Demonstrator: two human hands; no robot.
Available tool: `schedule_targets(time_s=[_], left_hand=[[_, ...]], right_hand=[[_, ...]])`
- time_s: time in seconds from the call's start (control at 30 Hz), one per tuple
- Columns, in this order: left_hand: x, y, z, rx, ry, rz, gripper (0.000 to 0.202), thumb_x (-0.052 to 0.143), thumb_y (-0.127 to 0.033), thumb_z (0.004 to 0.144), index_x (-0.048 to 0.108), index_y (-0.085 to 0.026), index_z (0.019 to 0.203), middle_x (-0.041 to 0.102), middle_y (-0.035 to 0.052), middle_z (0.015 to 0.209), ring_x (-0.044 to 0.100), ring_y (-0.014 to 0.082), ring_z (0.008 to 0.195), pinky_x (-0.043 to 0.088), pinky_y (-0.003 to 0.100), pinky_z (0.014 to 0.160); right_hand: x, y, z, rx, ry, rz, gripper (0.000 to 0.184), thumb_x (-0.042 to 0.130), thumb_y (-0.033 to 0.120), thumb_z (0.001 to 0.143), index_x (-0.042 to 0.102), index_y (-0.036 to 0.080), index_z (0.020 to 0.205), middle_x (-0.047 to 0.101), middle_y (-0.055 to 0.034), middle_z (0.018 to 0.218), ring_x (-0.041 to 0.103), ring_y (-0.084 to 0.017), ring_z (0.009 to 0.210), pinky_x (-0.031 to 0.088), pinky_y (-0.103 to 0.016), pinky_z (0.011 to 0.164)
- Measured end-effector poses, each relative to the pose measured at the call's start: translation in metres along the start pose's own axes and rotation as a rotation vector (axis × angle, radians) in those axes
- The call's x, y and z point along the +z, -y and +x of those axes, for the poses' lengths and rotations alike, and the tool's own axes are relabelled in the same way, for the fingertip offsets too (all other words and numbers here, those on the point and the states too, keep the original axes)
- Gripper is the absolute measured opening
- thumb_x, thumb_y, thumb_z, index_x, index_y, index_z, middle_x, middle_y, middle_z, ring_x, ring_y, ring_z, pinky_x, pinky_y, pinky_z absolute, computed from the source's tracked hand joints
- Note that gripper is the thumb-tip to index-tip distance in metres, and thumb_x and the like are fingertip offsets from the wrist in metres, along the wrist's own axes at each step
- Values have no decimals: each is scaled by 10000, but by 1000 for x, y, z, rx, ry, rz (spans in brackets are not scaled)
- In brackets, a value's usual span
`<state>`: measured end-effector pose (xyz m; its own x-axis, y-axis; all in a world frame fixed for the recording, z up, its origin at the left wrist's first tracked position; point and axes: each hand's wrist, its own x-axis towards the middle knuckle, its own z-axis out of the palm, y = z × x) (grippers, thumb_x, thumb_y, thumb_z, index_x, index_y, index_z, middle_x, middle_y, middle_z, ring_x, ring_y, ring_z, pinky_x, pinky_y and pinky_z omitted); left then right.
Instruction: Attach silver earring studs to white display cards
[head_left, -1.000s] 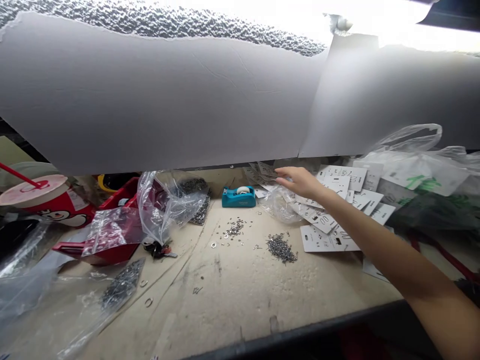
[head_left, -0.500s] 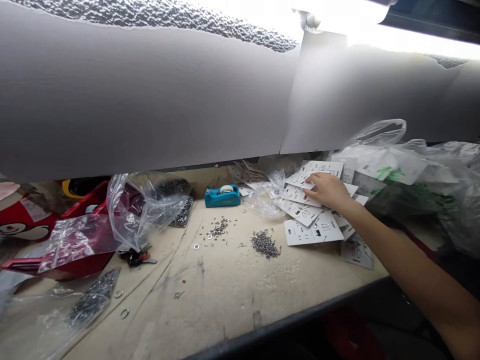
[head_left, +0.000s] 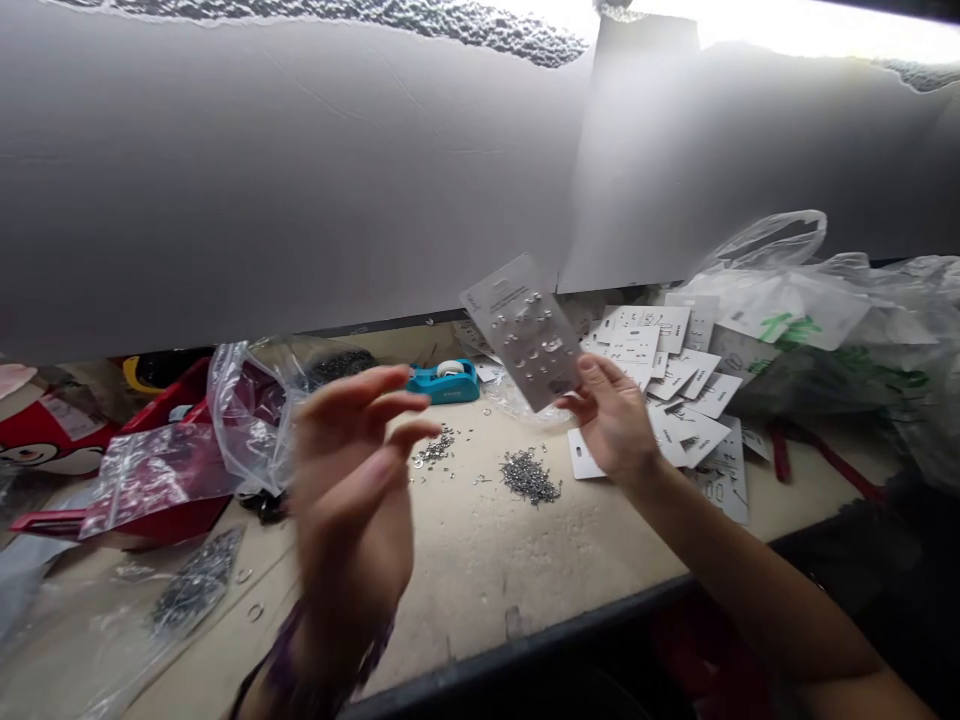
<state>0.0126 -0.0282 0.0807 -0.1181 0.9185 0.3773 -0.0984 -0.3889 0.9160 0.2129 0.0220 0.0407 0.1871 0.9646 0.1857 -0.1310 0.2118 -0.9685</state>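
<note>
The right hand (head_left: 613, 425) is clamping a metal-studded display card (head_left: 521, 333) up to face the view, while the open left hand (head_left: 352, 490) is holding nothing.

Nothing legible, tiny print on card (head_left: 499, 292), blurred green lettering on bag (head_left: 787, 325)

A tape dispenser (head_left: 442, 385) is sitting behind a heap of metal parts (head_left: 529, 477). Cards (head_left: 637, 335) are lying right of it, in front of plastic bags (head_left: 787, 300).
</note>
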Motion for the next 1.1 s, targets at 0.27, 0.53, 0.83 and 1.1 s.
schedule_targets(time_s=[0.27, 0.53, 0.83, 1.1], left_hand=[[-15, 83, 35, -314, 242, 158, 340, 372, -359, 838, 454, -158, 1100, 520, 93, 1150, 529, 196, 964, 471, 317, 735], [-20, 98, 17, -416, 276, 20, 395, 577, -363, 752, 465, -148, 1064, 585, 103, 1099, 553, 225, 993, 449, 349, 832], [-27, 99, 13, -427, 410, 191, 366, 526, -405, 774, 503, -146, 1031, 613, 98, 1046, 583, 227, 894, 467, 317, 727], [-45, 73, 19, -125, 624, 1057, 408, 368, -498, 820, 615, -196, 941, 610, 84, 955, 561, 221, 780, 410, 295, 620]], right_hand=[[59, -53, -10, 200, 205, 359, 150, 581, 292, 762, 577, 185, 867, 621, -15, 918, 604, -128, 783, 541, -288, 696], [57, -68, -27, 282, 298, 211, 203, 607, 341, 745, 584, 181, 868, 619, -12, 878, 611, -129, 743, 537, -285, 670], [54, -71, -33, 236, 153, 58, 316, 495, 424, 783, 511, 205, 1011, 544, 12, 703, 493, -106, 510, 386, -217, 409], [29, -61, -12, 153, 382, -615, 363, 364, 392, 844, 496, 202, 1124, 591, -42, 826, 572, -201, 756, 450, -315, 615]])
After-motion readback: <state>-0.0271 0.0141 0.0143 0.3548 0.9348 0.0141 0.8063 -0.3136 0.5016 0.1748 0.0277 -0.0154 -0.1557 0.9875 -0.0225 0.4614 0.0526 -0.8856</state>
